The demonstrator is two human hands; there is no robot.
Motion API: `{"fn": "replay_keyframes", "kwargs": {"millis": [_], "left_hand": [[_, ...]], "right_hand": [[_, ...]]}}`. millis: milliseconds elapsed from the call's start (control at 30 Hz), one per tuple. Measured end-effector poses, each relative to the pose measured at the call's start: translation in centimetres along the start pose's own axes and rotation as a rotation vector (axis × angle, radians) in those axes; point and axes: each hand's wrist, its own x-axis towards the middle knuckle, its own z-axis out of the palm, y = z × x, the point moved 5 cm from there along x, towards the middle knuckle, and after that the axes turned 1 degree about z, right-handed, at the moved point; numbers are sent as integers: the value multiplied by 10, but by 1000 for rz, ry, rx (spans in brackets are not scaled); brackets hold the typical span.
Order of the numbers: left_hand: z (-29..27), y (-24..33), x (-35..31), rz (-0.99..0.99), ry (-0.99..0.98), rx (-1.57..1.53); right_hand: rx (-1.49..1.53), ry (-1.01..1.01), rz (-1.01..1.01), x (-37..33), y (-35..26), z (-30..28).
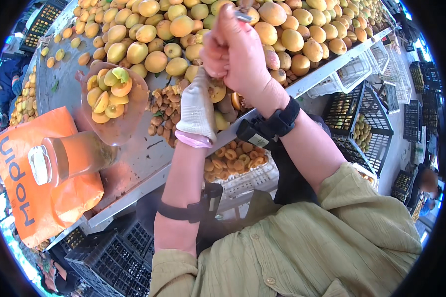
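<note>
My right hand [240,57], bare, is closed in a fist above the heap of apricots [181,27]. A short metal tip of a small tool [243,16] sticks out at its top; the rest is hidden. Just below, my left hand [197,110] wears a white knitted glove with a pink cuff. Its fingers are hidden behind the right hand and the fruit. A pile of brown apricot stones [164,108] lies beside the glove. Under the table edge, a white crate [250,183] holds apricot halves [235,159].
On the metal table [134,168], a clear plastic bag [136,99] holds cut apricots [109,96]. An orange bag [49,198] and a white-lidded jar of brown liquid [79,157] are at the left. Black crates [116,257] stand lower left, others [376,133] at right.
</note>
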Motion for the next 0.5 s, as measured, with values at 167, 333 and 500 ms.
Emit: {"fn": "replay_keyframes", "kwargs": {"millis": [167,333,500], "left_hand": [[6,4,-11,-246,-199,-265],[7,2,-17,-457,-476,-656],[12,18,-15,235,-96,117]], "right_hand": [[-223,-245,-70,-12,-3,24],[-134,-8,-38,-8,-2,13],[160,91,97,-2,8,-9]]}}
